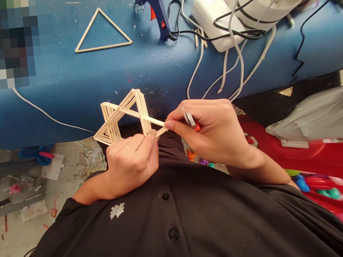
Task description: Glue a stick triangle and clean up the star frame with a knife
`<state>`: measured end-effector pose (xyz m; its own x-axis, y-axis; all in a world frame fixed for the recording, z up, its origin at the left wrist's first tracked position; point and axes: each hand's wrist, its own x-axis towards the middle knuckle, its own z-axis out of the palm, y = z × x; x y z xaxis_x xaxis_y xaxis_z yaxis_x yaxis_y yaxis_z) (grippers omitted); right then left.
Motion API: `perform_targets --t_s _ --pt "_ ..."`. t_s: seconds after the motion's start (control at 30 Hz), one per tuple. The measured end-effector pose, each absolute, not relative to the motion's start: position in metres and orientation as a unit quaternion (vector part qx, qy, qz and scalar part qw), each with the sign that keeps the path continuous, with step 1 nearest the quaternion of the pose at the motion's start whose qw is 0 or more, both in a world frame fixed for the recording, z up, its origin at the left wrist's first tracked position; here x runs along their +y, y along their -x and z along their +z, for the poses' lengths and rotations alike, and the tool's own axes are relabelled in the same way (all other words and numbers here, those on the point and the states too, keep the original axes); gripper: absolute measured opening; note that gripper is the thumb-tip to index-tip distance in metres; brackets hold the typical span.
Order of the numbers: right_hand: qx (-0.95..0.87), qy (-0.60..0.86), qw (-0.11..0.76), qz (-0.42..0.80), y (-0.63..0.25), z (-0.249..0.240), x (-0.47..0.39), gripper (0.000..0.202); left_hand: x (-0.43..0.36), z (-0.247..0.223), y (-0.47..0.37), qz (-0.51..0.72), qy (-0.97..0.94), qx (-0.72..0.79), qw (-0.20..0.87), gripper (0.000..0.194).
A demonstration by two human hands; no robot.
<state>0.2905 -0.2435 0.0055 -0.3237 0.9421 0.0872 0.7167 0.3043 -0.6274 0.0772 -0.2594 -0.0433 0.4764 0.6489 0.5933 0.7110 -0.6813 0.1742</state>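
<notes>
A star-shaped frame (143,111) of stacked, pale wooden sticks is held up in front of my body, just off the table's near edge. My left hand (133,159) is closed around its lower side, thumb and fingers pressing the sticks. At the star's right corner, the thumb and forefinger of my right hand (211,130) pinch the stick ends. Tucked in that same hand is a small object (191,120) with a metal part and a red-orange part; its kind is mostly hidden. Farther off, a single triangle of sticks (104,48) lies flat on the blue table (71,83).
A blue glue gun (161,13) stands at the back, near a white power adapter (213,19) and tangled cables (237,52). Loose sticks lie around them. A red container (308,147) with colourful balloons is at right. Litter covers the floor at left.
</notes>
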Motion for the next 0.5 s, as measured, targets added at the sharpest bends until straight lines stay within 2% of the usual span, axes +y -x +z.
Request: perform_targets --t_s 0.23,0.4,0.5 --pt "-0.751 0.562 0.250 0.241 -0.298 0.002 -0.234 0.029 -0.258 -0.039 -0.074 -0.382 0.842 -0.382 0.009 0.011" --pt "-0.691 0.679 0.229 0.095 -0.334 0.005 -0.237 0.040 -0.256 -0.035 -0.072 -0.437 0.808 -0.380 -0.104 0.015" --pt "-0.616 0.771 0.164 0.001 -0.358 0.007 -0.242 0.050 -0.254 -0.034 -0.069 -0.457 0.777 -0.377 -0.213 0.023"
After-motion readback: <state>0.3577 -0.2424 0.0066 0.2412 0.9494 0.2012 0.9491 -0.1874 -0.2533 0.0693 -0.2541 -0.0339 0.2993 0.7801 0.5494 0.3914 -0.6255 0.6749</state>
